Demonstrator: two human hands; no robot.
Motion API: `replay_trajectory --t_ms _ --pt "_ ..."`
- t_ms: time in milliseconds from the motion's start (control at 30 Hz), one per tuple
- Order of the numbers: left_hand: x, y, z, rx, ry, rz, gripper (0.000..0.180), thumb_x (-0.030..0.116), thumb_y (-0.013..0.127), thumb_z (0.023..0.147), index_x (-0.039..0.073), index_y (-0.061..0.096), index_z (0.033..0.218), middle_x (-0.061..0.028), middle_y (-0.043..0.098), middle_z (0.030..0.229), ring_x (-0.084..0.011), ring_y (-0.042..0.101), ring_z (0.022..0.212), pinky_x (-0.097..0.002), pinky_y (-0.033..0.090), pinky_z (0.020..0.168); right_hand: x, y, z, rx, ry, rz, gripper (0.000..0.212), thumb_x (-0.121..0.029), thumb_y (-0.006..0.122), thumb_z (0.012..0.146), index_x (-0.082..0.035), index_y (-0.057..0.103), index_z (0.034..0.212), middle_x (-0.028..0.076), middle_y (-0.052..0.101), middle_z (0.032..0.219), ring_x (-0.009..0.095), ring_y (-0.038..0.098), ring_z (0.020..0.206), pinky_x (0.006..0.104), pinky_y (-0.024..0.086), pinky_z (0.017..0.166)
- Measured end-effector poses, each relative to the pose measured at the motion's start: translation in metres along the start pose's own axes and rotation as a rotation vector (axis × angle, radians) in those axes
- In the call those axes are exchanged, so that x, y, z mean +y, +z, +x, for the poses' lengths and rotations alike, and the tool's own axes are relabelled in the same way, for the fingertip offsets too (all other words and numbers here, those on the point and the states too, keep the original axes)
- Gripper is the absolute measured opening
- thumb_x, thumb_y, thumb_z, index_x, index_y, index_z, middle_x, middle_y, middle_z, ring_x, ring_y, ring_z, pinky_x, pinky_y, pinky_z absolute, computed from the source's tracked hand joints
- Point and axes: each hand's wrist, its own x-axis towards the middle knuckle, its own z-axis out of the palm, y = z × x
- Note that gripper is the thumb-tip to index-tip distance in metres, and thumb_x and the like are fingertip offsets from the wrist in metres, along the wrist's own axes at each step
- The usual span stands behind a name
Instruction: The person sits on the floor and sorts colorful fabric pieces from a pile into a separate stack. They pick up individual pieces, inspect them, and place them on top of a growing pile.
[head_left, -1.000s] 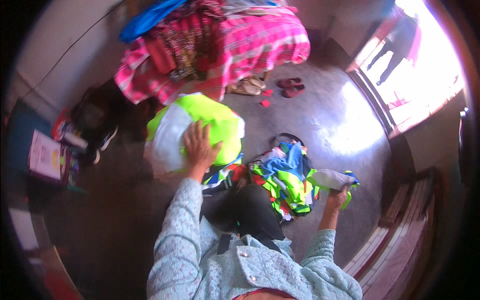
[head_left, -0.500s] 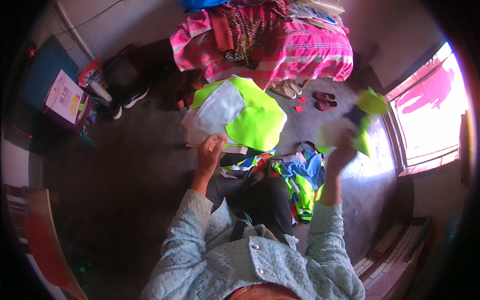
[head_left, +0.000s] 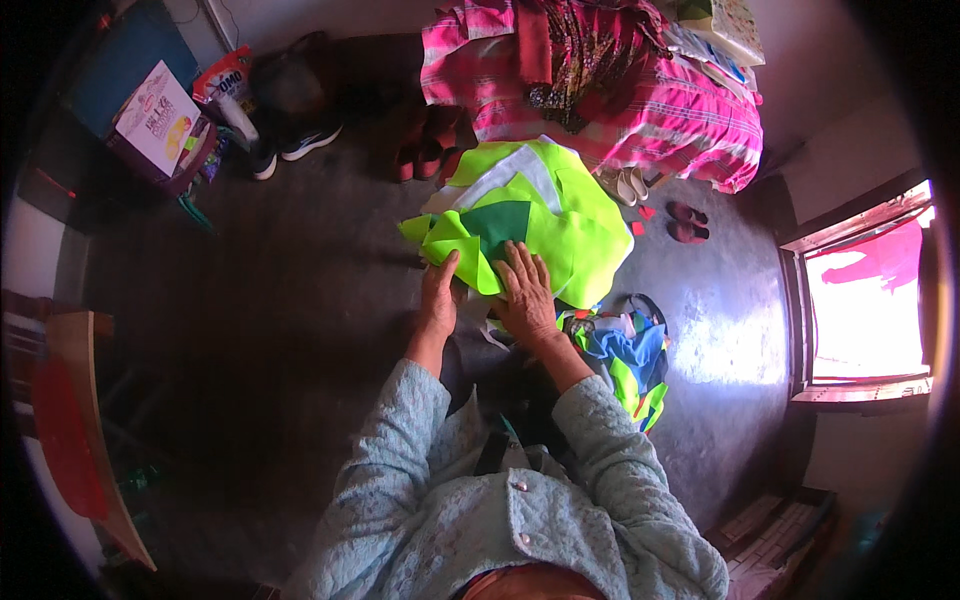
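In front of me a large rounded fabric piece in neon yellow and pale grey (head_left: 580, 215) is spread out. On its near left part lies a smaller scrap of neon yellow and dark green cloth (head_left: 498, 228). My left hand (head_left: 437, 300) pinches the near left edge of this scrap, thumb on top and the other fingers mostly hidden below. Laid flat over the scrap's near edge is my right hand (head_left: 527, 295), its fingers stretched out and pressing on the cloth. What supports the fabric underneath is hidden.
A heap of blue, neon yellow and other coloured scraps (head_left: 630, 350) lies on the floor to the right. Beyond stands a bed with a pink plaid cover (head_left: 640, 110). Pale shoes (head_left: 625, 185) and dark red shoes (head_left: 688, 222) sit near it. A bright window (head_left: 865, 300) is at right.
My right hand has come in from the right with the yellow and green scrap, which now lies on the large piece. My left hand has taken hold of its edge. The view has shifted.
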Motion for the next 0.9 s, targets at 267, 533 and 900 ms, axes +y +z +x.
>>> replay_trajectory --t_ms 267,533,900 --pt "0.001 0.003 -0.001 0.051 -0.114 -0.123 0.054 0.039 0.065 0.087 0.007 0.051 0.128 -0.0038 0.057 0.119 -0.0172 0.054 0.108 -0.0334 0.043 0.093 -0.013 -0.006 0.003 0.025 0.067 0.05 0.088 -0.03 0.079 0.062 -0.011 0.04 0.139 0.015 0.035 0.147 0.033 0.029 0.139 0.0505 0.02 0.113" --pt "0.01 0.008 -0.011 0.003 -0.175 -0.14 0.055 0.039 0.066 0.087 0.009 0.049 0.13 -0.0035 0.056 0.119 -0.0177 0.054 0.108 -0.0355 0.044 0.093 -0.021 -0.002 0.016 -0.004 -0.008 0.016 0.08 -0.018 0.073 0.068 -0.014 0.04 0.141 0.014 0.035 0.148 0.03 0.03 0.139 0.0482 0.022 0.112" --pt "0.015 0.015 -0.01 -0.34 -0.049 -0.034 0.077 0.027 0.073 0.082 0.007 0.029 0.142 -0.0128 0.045 0.135 -0.0294 0.049 0.123 -0.0528 0.054 0.088 0.013 0.001 0.018 0.13 0.412 1.299 0.049 -0.033 0.053 0.093 0.002 0.05 0.128 0.007 0.059 0.116 0.013 0.053 0.105 0.0313 0.044 0.091"
